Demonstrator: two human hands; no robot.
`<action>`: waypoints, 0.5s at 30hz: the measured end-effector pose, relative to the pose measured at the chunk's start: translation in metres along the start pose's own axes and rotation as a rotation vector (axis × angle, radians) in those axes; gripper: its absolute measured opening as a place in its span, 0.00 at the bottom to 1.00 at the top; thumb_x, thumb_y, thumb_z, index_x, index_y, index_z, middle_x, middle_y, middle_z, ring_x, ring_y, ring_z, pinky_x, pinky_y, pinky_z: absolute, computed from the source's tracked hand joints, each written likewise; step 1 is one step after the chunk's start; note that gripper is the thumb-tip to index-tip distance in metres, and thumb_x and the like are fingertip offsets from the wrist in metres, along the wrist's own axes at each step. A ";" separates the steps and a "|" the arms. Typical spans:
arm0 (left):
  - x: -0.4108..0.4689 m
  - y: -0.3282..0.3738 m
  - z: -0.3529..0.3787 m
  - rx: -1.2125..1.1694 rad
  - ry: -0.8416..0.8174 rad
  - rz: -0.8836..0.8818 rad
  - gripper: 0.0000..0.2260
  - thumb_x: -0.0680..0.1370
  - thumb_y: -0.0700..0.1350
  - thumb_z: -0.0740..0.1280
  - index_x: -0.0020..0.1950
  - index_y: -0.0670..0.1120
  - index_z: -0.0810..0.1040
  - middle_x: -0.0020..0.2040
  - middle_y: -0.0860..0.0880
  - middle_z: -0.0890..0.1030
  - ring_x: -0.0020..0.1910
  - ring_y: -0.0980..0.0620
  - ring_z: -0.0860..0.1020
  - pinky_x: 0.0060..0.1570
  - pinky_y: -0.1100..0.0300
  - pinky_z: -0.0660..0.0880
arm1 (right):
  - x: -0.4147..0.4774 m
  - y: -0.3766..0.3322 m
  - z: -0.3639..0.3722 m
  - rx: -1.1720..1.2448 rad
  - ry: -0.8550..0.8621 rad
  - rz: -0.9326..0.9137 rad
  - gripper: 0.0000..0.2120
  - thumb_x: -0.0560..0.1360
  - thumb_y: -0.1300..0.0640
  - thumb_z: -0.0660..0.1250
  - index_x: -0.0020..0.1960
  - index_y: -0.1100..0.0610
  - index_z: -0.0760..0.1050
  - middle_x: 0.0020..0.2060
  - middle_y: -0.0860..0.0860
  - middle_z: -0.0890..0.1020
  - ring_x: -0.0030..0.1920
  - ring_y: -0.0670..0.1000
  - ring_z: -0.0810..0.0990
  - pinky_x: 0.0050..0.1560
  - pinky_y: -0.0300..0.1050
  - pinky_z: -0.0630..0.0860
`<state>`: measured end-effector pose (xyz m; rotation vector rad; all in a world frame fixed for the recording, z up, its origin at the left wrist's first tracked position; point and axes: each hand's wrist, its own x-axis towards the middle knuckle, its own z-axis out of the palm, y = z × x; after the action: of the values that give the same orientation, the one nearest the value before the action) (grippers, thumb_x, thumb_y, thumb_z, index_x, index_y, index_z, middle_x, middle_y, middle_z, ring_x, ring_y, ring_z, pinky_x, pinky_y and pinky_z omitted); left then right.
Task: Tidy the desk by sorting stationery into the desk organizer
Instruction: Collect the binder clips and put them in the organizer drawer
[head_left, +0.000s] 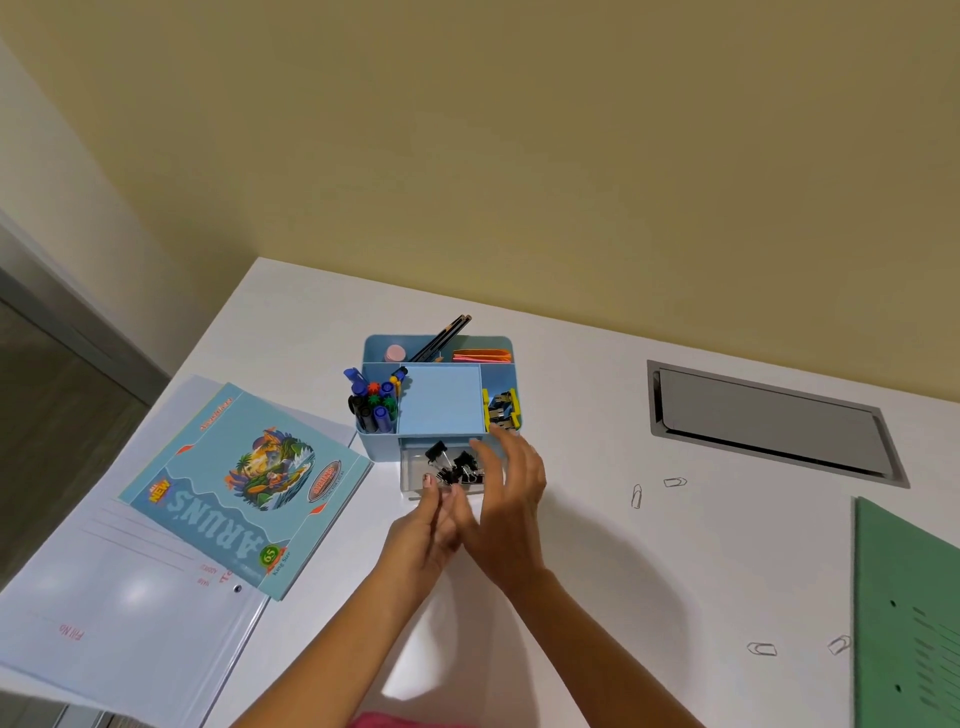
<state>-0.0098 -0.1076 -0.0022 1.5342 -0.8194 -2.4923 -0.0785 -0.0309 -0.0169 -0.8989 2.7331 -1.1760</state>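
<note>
Head view | step: black binder clips (456, 467) going into clear plastic drawer (410, 470) of blue desk organizer (439, 400) | left hand (428, 525), right hand (511, 493) fingers spread, holding nothing | next: push drawer shut, collect wire paper clips (636, 495)

bare desk (597, 545) right of organizer (441, 400), notebook (244, 483) crowding left

Single head-worn wide-angle view, aimed forward and down over the desk (597, 395); organizer (441, 400) seen close, centred.
</note>
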 end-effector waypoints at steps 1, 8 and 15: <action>-0.001 -0.001 -0.001 -0.006 -0.003 0.017 0.15 0.81 0.50 0.60 0.43 0.40 0.77 0.25 0.48 0.80 0.31 0.52 0.82 0.35 0.60 0.80 | 0.000 0.000 -0.003 0.017 0.033 -0.049 0.29 0.71 0.46 0.66 0.67 0.61 0.70 0.68 0.53 0.70 0.71 0.45 0.63 0.73 0.37 0.55; 0.002 0.002 -0.002 -0.081 0.023 0.063 0.26 0.79 0.61 0.52 0.52 0.41 0.78 0.46 0.46 0.84 0.39 0.55 0.85 0.33 0.62 0.81 | 0.008 0.003 -0.002 -0.108 0.082 -0.290 0.23 0.71 0.60 0.68 0.65 0.61 0.73 0.65 0.55 0.75 0.70 0.53 0.68 0.73 0.53 0.60; 0.002 0.021 0.004 -0.293 0.025 -0.031 0.38 0.77 0.68 0.45 0.60 0.36 0.75 0.57 0.39 0.80 0.56 0.41 0.78 0.54 0.49 0.75 | 0.027 0.008 0.001 -0.157 0.203 -0.395 0.08 0.78 0.61 0.63 0.56 0.61 0.75 0.51 0.56 0.79 0.55 0.53 0.74 0.60 0.46 0.72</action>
<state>-0.0180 -0.1245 0.0075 1.4819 -0.4048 -2.4726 -0.1047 -0.0414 -0.0181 -1.4702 2.9292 -1.1720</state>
